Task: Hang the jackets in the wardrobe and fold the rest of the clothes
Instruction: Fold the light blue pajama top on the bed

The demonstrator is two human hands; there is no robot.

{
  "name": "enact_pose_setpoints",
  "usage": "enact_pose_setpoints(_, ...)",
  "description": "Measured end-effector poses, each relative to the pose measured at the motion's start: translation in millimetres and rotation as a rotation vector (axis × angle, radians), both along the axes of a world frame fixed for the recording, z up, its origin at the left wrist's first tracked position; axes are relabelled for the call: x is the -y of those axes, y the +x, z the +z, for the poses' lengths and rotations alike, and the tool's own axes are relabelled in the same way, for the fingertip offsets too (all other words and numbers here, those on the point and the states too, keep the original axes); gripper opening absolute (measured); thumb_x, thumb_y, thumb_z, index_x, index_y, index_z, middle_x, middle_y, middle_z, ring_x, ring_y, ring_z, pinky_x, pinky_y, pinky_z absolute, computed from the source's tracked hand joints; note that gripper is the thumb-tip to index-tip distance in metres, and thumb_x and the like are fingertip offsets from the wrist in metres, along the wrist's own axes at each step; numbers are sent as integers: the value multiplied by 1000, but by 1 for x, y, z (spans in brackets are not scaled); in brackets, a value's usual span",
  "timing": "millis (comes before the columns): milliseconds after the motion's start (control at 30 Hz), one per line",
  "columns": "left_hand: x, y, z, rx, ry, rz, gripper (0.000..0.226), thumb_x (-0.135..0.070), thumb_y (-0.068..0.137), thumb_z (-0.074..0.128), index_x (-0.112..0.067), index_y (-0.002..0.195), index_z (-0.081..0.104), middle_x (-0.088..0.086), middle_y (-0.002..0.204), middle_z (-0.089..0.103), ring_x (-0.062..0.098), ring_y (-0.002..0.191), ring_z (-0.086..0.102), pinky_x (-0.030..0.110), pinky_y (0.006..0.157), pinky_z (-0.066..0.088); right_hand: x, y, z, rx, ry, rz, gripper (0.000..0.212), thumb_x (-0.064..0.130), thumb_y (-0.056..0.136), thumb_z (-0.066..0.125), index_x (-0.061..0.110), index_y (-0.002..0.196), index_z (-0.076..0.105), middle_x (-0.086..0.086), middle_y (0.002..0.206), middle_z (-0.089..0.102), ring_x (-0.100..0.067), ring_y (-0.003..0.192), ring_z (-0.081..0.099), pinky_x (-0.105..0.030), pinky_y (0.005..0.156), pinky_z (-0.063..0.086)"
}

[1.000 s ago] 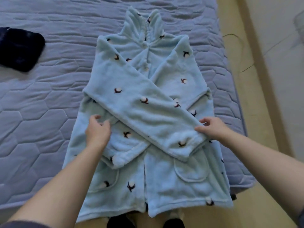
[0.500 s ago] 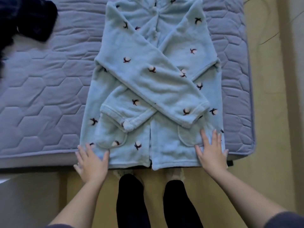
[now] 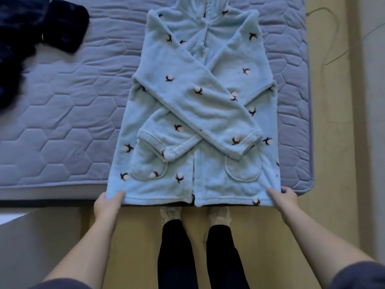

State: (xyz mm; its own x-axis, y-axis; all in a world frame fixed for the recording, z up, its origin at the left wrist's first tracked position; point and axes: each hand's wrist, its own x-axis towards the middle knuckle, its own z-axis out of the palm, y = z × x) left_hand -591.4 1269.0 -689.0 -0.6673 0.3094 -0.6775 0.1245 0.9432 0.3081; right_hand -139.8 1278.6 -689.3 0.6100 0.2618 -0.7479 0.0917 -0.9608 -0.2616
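Robe (image 3: 208,184) lies flat on the bed (image 3: 62,122), hem corners pinched by the left hand (image 3: 107,205) and right hand (image 3: 286,200), fingers (image 3: 116,196) curled round the fleece. Beyond the fingers the crossed sleeves (image 3: 208,113) sit loose; fold the hem up unevenly and I reckon they'd slide apart and bunch.

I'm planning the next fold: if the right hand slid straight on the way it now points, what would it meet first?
The right hand grips the bottom corner of the robe. Sliding on, forward and leftward, it would likely cross the pocket first, then the sleeve cuff.
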Motion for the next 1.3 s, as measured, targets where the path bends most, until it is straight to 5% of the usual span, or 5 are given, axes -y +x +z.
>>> enact_pose_setpoints(100, -4, -3, 4, 171, 94, 223, 24, -18, 83, 70, -15, 105, 60, 10, 106, 65, 27, 89, 61, 40, 86, 51, 6, 4, 5, -119, 4, -182, 25, 7, 84, 65, 2, 108, 62, -8, 85, 64, -23, 71, 59, -31, 63, 48)
enact_pose_setpoints(333, -21, -4, 28, 315, 190, 366, 40, -16, 83, 71, -10, 120, 59, 9, 112, 65, 28, 101, 63, 42, 93, 51, 18, -18, 32, -217, 282, -615, 21, 5, 90, 62, 6, 110, 57, -15, 104, 61, -20, 74, 60, -31, 66, 55)
enact_pose_setpoints(867, 108, 13, 84, 202, 244, 298, 39, -13, 88, 67, 0, 124, 58, 18, 118, 63, 29, 93, 62, 38, 82, 50, 139, 9, 69, -204, 243, -362, 8, 7, 87, 66, 10, 84, 59, -5, 78, 60, -16, 60, 57, -14, 36, 45)
enact_pose_setpoints(1100, 151, 23, 131, 274, 209, 375, 33, -12, 89, 65, -2, 119, 58, 15, 104, 63, 25, 78, 62, 33, 56, 50, 172, 4, 116, -226, 219, -358, 11, 6, 89, 63, 11, 81, 57, -6, 81, 60, -16, 65, 56, -26, 48, 50)
enact_pose_setpoints(1300, 61, 26, 167, 376, 349, 458, 24, -16, 93, 59, -7, 115, 56, 16, 103, 63, 28, 84, 62, 39, 74, 52, 72, 2, 161, -238, 360, -410, 18, 9, 90, 58, 7, 108, 58, -13, 86, 63, -27, 72, 61, -38, 64, 54)
